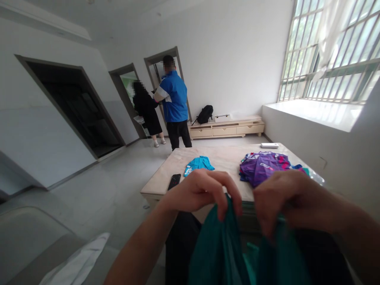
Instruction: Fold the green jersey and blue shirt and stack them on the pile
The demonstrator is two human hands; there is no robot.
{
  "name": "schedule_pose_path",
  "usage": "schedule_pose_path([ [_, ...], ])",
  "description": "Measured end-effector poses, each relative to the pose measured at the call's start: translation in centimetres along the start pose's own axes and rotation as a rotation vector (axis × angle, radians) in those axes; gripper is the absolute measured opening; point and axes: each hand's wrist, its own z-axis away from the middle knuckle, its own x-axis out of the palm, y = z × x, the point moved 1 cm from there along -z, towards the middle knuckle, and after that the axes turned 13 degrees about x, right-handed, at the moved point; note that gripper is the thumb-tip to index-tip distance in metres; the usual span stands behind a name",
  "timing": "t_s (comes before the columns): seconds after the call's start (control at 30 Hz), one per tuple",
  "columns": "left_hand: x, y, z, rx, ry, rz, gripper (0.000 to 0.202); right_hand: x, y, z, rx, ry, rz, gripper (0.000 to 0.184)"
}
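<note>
A teal piece of thin cloth [218,245], its kind not clear, hangs in folds over my lap from both hands. My left hand [204,190] pinches its upper edge between thumb and fingers. To the right, my right hand [279,202] is closed on another part of the edge, slightly blurred. Beyond the hands, a folded bright blue garment [198,164] lies on the low table [228,162]. A pile of purple printed garments [264,166] is on the table's right side, partly behind my right hand.
A dark phone [174,181] lies at the table's near left edge, a white object [269,145] at its far right. Two people stand past the table, one in a blue jacket [175,97]. A backpack [204,114] rests on a low cabinet [225,130]. White cloth [78,261] is at lower left.
</note>
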Motion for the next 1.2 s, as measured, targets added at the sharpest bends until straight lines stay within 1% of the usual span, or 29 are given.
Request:
schedule_pose_path([
  [0.03, 0.4, -0.4, -0.4, -0.012, 0.082, -0.073, 0.035, 0.4, 0.1, -0.8, 0.04, -0.007, -0.044, 0.014],
  [0.07, 0.6, -1.0, -0.6, -0.008, 0.166, -0.128, 0.032, 0.7, 0.3, -1.4, 0.081, 0.023, -0.091, 0.012],
  [0.13, 0.8, -2.1, -0.4, 0.044, 0.317, -0.159, 0.026, 1.1, 1.0, -2.2, 0.129, 0.169, -0.161, 0.013],
  [0.2, 0.6, -3.4, 0.1, 0.081, 0.441, -0.133, 0.015, 1.1, 1.6, -2.5, 0.136, 0.275, -0.146, 0.013],
  [0.27, 0.4, -4.5, 0.6, 0.098, 0.518, -0.103, 0.01, 1.1, 2.1, -2.7, 0.124, 0.319, -0.08, 0.011],
  [0.3, 0.4, -4.9, 0.8, 0.1, 0.533, -0.097, 0.01, 1.1, 2.3, -2.8, 0.102, 0.332, -0.048, 0.01],
  [0.4, 0.3, -5.8, 0.8, 0.115, 0.522, -0.14, 0.012, 1.3, 2.6, -3.2, 0.035, 0.348, -0.017, 0.01],
  [0.5, 0.3, -6.4, 0.5, 0.114, 0.556, -0.267, 0.019, 1.6, 3.0, -3.6, 0.043, 0.347, -0.077, 0.018],
  [0.6, 0.3, -6.8, 0.5, 0.035, 0.593, -0.446, 0.031, 1.8, 3.8, -4.0, 0.046, 0.363, -0.074, 0.03],
  [0.63, 0.2, -6.9, 0.6, -0.004, 0.58, -0.519, 0.032, 1.8, 4.2, -4.1, 0.041, 0.377, -0.049, 0.029],
  [0.7, 0.2, -7.2, 0.8, -0.084, 0.532, -0.614, 0.031, 1.7, 5.0, -4.2, 0.051, 0.425, -0.004, 0.022],
  [0.77, 0.0, -7.7, 1.3, -0.166, 0.506, -0.563, 0.023, 1.8, 5.8, -4.2, 0.089, 0.468, 0.021, 0.016],
  [0.8, 0.1, -8.0, 1.6, -0.211, 0.508, -0.483, 0.02, 1.9, 6.1, -4.1, 0.107, 0.478, 0.039, 0.015],
  [0.83, 0.1, -8.4, 1.9, -0.252, 0.517, -0.384, 0.021, 2.0, 6.3, -4.1, 0.12, 0.485, 0.068, 0.014],
  [0.9, 0.7, -9.1, 2.9, -0.3, 0.569, -0.202, 0.032, 2.3, 6.3, -4.0, 0.128, 0.498, 0.135, 0.01],
  [0.93, 1.1, -9.3, 3.5, -0.312, 0.616, -0.139, 0.037, 2.3, 6.2, -3.9, 0.126, 0.512, 0.161, 0.009],
  [1.0, 2.4, -9.6, 5.0, -0.297, 0.778, -0.064, 0.044, 2.3, 6.0, -3.9, 0.129, 0.548, 0.185, 0.007],
  [1.03, 3.1, -9.7, 5.8, -0.274, 0.862, -0.046, 0.05, 2.2, 6.0, -3.9, 0.133, 0.571, 0.189, 0.006],
  [1.07, 3.8, -9.7, 6.6, -0.253, 0.916, -0.04, 0.058, 2.0, 6.0, -4.0, 0.141, 0.593, 0.194, 0.007],
  [1.1, 4.5, -9.7, 7.3, -0.242, 0.938, -0.056, 0.065, 1.8, 6.1, -4.0, 0.152, 0.613, 0.195, 0.008],
  [1.13, 5.1, -9.6, 7.9, -0.246, 0.932, -0.101, 0.07, 1.6, 6.3, -4.0, 0.165, 0.624, 0.188, 0.011],
  [1.17, 5.6, -9.6, 8.3, -0.276, 0.896, -0.178, 0.069, 1.4, 6.6, -3.9, 0.179, 0.625, 0.177, 0.014],
  [1.2, 6.0, -9.6, 8.6, -0.327, 0.844, -0.275, 0.063, 1.3, 6.9, -3.7, 0.196, 0.615, 0.169, 0.017],
])
